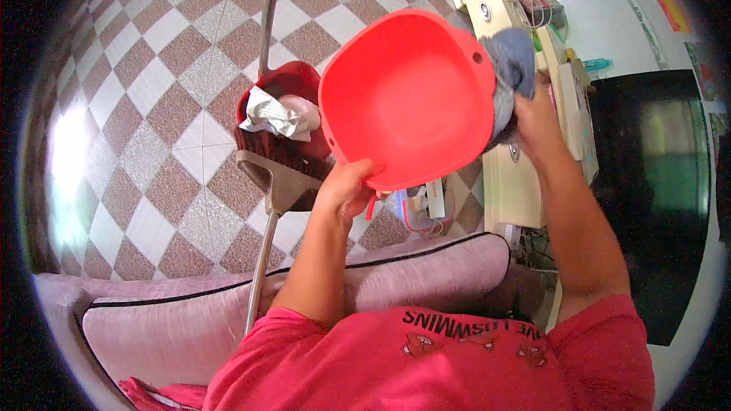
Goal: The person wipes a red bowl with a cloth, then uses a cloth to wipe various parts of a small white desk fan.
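Note:
A red plastic basin (408, 103) is held up in front of me, its inside facing me and bare. My left hand (349, 185) grips the basin's near rim, thumb on the inside. Below that hand a thin red stick-like piece (370, 208) pokes out; whether it is held I cannot tell. My right hand (534, 117) holds a grey-blue cloth (508, 68) against the basin's right outer side. Part of the cloth is hidden behind the rim.
On the checkered tile floor (188, 125) a red dustpan (297, 74) holds crumpled white paper (280, 114), with a broom (280, 182) beside it. A pink sofa (171, 319) lies close before me. At right stand a cream cabinet (514, 200) and a television (651, 182). A clear container (422, 211) sits below the basin.

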`<state>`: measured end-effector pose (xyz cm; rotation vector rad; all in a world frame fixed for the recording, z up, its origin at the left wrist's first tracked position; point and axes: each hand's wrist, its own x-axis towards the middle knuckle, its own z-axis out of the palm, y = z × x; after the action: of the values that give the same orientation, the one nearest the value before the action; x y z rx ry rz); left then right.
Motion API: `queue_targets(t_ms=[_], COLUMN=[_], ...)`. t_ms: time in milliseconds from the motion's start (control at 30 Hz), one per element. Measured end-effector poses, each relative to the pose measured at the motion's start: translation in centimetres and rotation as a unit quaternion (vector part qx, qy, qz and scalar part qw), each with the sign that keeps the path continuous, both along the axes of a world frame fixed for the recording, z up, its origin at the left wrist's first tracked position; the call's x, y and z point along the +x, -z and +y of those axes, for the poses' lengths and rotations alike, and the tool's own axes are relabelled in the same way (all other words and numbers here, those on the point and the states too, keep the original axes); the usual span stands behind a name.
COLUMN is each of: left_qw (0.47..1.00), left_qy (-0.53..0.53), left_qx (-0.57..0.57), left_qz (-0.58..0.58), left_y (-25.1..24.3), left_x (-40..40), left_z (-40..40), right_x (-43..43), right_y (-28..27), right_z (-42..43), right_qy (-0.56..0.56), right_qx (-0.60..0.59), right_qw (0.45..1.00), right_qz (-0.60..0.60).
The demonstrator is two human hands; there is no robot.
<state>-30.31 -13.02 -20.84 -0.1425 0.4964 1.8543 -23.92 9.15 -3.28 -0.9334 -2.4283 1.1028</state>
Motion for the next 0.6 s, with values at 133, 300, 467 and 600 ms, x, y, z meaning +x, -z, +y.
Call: queue_targets(t_ms=[133,300,467,600], left_qw=[0.999,0.988,0.987,0.983], left_qy=[0.036,0.119,0.116,0.12], left_qx=[0.029,0.097,0.099,0.137], left_qz=[-0.01,-0.001,-0.043,-0.031], left_y=[0.1,0.5,-0.8,-1.1], left_x=[0.7,1.8,1.6,1.8], left_z=[0.1,0.2,-0.1,0.3], right_x=[-3.2,-6.8,-7.1,-4.5], right_y=[-2.9,-4.3,1.2,9.3], right_z=[-0.1,-3.1,-0.2,0.7], right_qy=[-0.028,-0.138,-0.129,-0.264], right_qx=[-0.129,-0.218,-0.31,-0.289], right_qw=[0.991,0.956,0.926,0.897], right_qz=[-0.007,-0.138,-0.171,-0.203])
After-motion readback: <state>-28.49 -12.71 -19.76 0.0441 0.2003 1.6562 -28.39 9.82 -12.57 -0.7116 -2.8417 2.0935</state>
